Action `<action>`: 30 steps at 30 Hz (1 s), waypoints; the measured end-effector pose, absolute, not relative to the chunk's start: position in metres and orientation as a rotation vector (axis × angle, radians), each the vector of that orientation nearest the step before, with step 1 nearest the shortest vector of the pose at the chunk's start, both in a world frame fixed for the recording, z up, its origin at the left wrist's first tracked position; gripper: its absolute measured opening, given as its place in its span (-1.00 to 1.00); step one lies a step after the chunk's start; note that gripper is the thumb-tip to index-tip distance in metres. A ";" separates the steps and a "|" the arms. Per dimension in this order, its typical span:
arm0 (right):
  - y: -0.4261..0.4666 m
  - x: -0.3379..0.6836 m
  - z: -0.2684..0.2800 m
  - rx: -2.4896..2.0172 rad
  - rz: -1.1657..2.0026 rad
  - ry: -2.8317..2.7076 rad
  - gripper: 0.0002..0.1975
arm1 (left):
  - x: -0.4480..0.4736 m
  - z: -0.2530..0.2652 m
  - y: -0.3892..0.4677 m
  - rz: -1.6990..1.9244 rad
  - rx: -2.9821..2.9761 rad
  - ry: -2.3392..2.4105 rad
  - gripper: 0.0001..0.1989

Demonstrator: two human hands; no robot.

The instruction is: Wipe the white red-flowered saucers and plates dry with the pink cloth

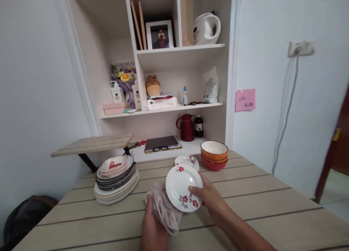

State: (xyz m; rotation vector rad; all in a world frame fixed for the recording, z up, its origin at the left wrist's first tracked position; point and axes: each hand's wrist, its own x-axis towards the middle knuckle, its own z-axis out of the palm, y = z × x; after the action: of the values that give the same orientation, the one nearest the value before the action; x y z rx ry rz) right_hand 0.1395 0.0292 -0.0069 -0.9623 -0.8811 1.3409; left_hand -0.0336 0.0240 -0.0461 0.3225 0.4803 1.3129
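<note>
My right hand (pixel 209 196) grips the right rim of a white plate (pixel 180 183) with red flowers, its thumb lying on the upper face. The plate is tilted toward me above the table. In my left hand (pixel 152 225) is a crumpled greyish-pink cloth (pixel 165 211), close to the plate's lower left edge; the fingers are mostly hidden under it. Behind the held plate lies a small stack of matching flowered plates (pixel 188 161). To its right stand several nested orange and red bowls (pixel 214 156).
A tall stack of plates (pixel 117 185), topped by pink dishes, stands on the left of the slatted table (pixel 259 207). Behind it is a small raised wooden stand (pixel 92 145). A red jug (pixel 187 127), dark bottle (pixel 199 126) and closed laptop (pixel 160 142) sit at the back under the shelves.
</note>
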 end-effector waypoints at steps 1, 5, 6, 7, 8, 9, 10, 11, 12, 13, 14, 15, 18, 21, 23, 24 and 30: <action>0.030 0.139 -0.008 -0.973 1.305 -0.916 -0.36 | -0.036 -0.045 0.025 1.337 0.312 0.500 -0.60; 0.035 0.132 -0.022 -0.947 1.293 -1.020 -0.42 | -0.045 -0.037 0.024 1.352 0.330 0.564 -0.53; 0.036 0.130 -0.026 -0.934 1.317 -1.029 -0.44 | -0.046 -0.036 0.023 1.362 0.356 0.569 -0.51; 0.037 0.128 -0.028 -0.924 1.332 -1.027 -0.45 | -0.047 -0.034 0.022 1.382 0.376 0.578 -0.48; 0.037 0.126 -0.030 -0.921 1.343 -1.016 -0.47 | -0.047 -0.034 0.022 1.411 0.391 0.593 -0.42; 0.036 0.125 -0.030 -0.920 1.349 -1.000 -0.48 | -0.046 -0.035 0.022 1.444 0.412 0.615 -0.35; 0.035 0.124 -0.029 -0.916 1.355 -0.983 -0.48 | -0.045 -0.036 0.022 1.469 0.452 0.647 -0.27; 0.033 0.124 -0.028 -0.910 1.372 -0.968 -0.48 | -0.043 -0.039 0.023 1.481 0.518 0.695 -0.19; 0.032 0.125 -0.026 -0.894 1.402 -0.956 -0.48 | -0.040 -0.042 0.024 1.486 0.616 0.758 -0.13; 0.030 0.126 -0.024 -0.875 1.437 -0.949 -0.48 | -0.037 -0.046 0.025 1.486 0.746 0.839 -0.07; 0.028 0.127 -0.022 -0.856 1.472 -0.946 -0.48 | -0.034 -0.051 0.027 1.502 0.892 0.939 -0.04; 0.027 0.128 -0.021 -0.840 1.500 -0.945 -0.48 | -0.031 -0.056 0.029 1.538 1.054 1.053 -0.06; 0.026 0.129 -0.021 -0.804 1.516 -0.944 -0.47 | -0.031 -0.064 0.036 1.706 1.393 1.453 -0.18; 0.026 0.126 -0.025 -0.781 1.508 -0.928 -0.43 | -0.044 -0.059 0.039 1.822 1.502 1.766 -0.24; 0.025 0.123 -0.027 -0.793 1.535 -0.905 -0.43 | -0.055 -0.053 0.039 1.851 1.498 1.933 -0.34; 0.023 0.122 -0.027 -0.800 1.547 -0.891 -0.42 | -0.060 -0.050 0.038 1.840 1.442 2.017 -0.41; 0.005 0.113 -0.012 -0.717 1.642 -0.842 -0.34 | -0.054 -0.049 0.026 1.611 1.414 1.489 -0.77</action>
State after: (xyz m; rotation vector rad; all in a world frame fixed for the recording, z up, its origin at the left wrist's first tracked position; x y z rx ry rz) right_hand 0.1133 0.0046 -0.0120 -0.7174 -0.8425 1.6419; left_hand -0.0540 0.0261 -0.0493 1.4141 1.4887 1.6109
